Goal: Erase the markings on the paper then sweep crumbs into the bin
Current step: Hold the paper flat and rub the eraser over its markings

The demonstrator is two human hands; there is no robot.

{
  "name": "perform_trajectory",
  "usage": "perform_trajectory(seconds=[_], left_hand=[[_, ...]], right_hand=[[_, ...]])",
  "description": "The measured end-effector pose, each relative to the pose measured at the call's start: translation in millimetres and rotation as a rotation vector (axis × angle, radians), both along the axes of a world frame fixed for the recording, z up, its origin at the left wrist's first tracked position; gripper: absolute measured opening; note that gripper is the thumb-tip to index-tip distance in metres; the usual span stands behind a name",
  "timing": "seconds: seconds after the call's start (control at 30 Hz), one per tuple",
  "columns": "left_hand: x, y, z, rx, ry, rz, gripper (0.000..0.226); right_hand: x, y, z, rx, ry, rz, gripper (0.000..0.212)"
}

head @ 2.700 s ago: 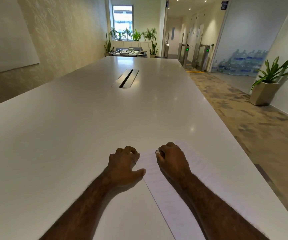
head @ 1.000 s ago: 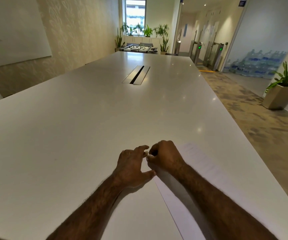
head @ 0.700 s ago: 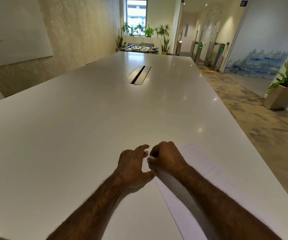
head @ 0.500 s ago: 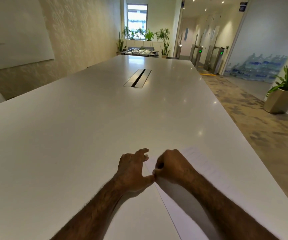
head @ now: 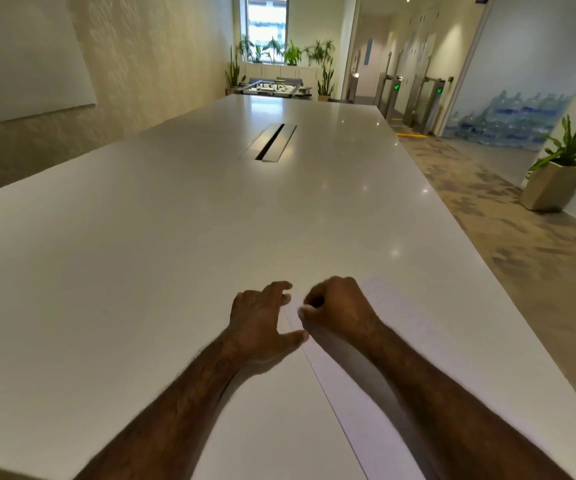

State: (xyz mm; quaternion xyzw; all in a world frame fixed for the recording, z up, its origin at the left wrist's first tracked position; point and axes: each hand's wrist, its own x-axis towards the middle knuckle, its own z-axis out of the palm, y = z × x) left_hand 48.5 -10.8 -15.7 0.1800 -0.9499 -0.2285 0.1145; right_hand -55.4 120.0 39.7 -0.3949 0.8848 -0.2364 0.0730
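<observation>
Now, left hand (head: 260, 318): flat, fingers spread, pressing the paper (head: 376, 382) edge
right hand (head: 340, 311): curled tight over the paper, what it holds is hidden

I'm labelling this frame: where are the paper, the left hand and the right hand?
paper (head: 394, 317), head view, bare far part of the sheet.
left hand (head: 257, 322), head view, back of hand.
right hand (head: 340, 310), head view, back of fist.

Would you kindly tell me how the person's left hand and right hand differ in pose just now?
The left hand lies spread, fingers fairly straight, at the left edge of the white paper sheet; the right hand is curled into a fist on the sheet, gripping something small and pale. Both rest on the glossy white table.
</observation>
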Motion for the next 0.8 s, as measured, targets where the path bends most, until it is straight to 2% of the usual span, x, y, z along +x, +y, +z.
perform_trajectory(seconds=[0.1,0.3,0.47,0.67,0.8], left_hand=[[-0.9,1.0,3.8,-0.023,-0.001,-0.006,0.088],[-2.3,-0.6,2.5,-0.001,-0.008,-0.021,0.091],[-1.8,-1.0,3.1,-0.008,-0.035,-0.032,0.091],[0.2,0.2,4.4,0.008,-0.035,-0.030,0.089],[0.3,-0.5,3.0,-0.003,-0.035,-0.036,0.087]], right_hand=[[2.2,-15.3,-4.2,-0.037,0.041,-0.038,0.015],[-3.3,4.5,5.7,0.135,0.006,-0.008,0.013],[3.5,-13.1,2.3,0.007,0.059,-0.008,0.018],[3.0,7.0,9.5,0.162,0.008,0.016,0.016],[8.2,-7.6,0.0,0.006,0.045,-0.040,0.012]])
